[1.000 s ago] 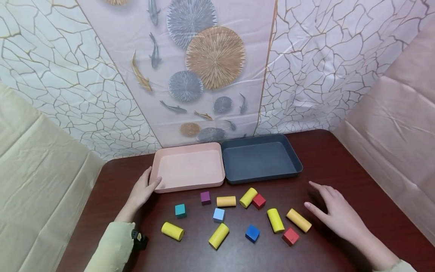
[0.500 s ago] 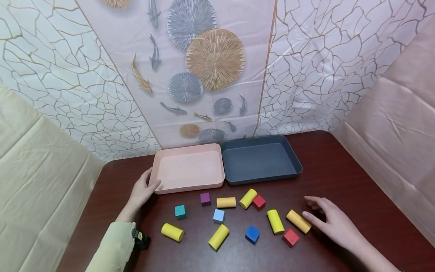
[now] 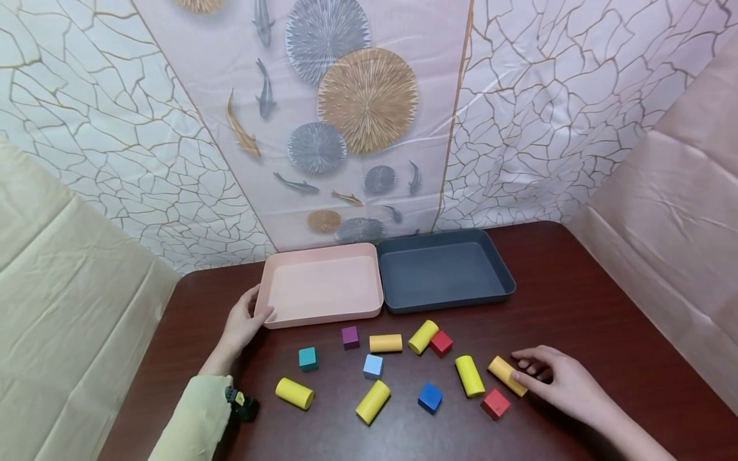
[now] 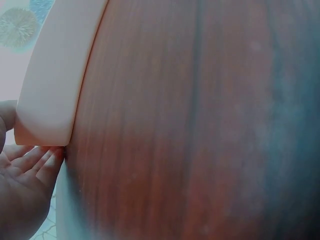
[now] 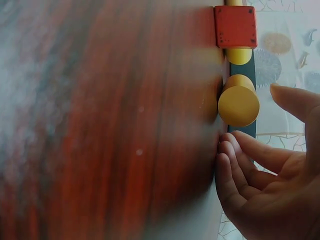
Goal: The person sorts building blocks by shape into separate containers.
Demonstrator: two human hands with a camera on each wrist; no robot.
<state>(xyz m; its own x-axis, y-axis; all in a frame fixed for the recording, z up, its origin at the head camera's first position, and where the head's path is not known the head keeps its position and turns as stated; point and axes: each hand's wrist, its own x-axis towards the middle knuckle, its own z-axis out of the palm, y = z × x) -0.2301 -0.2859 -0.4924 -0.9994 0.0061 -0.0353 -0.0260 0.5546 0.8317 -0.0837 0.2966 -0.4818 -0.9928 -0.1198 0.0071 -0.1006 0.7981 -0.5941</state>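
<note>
At the left end of the pink tray [image 3: 323, 282], my left hand [image 3: 241, 325] grips the edge, its thumb over the near corner. In the left wrist view the thumb lies on one side of the tray wall [image 4: 57, 75] and the fingers of my left hand [image 4: 25, 185] reach below it. My right hand [image 3: 562, 381] rests low beside an orange cylinder [image 3: 503, 372], thumb above its near end. The right wrist view shows a gap between the thumb and the orange cylinder [image 5: 238, 106]; the bent fingers of my right hand [image 5: 270, 175] hold nothing.
A dark blue tray [image 3: 446, 272] adjoins the pink one. Nearby lie a red cube [image 3: 496, 403], a yellow cylinder [image 3: 469, 376] and a blue cube [image 3: 430, 397]. Further left are a purple cube [image 3: 350, 337], a teal cube [image 3: 308, 359], a light blue cube [image 3: 373, 366] and several cylinders.
My right hand has moved down and to the left, up to the orange cylinder, and its fingers have bent. The left hand stays at the pink tray. The blocks have not moved.
</note>
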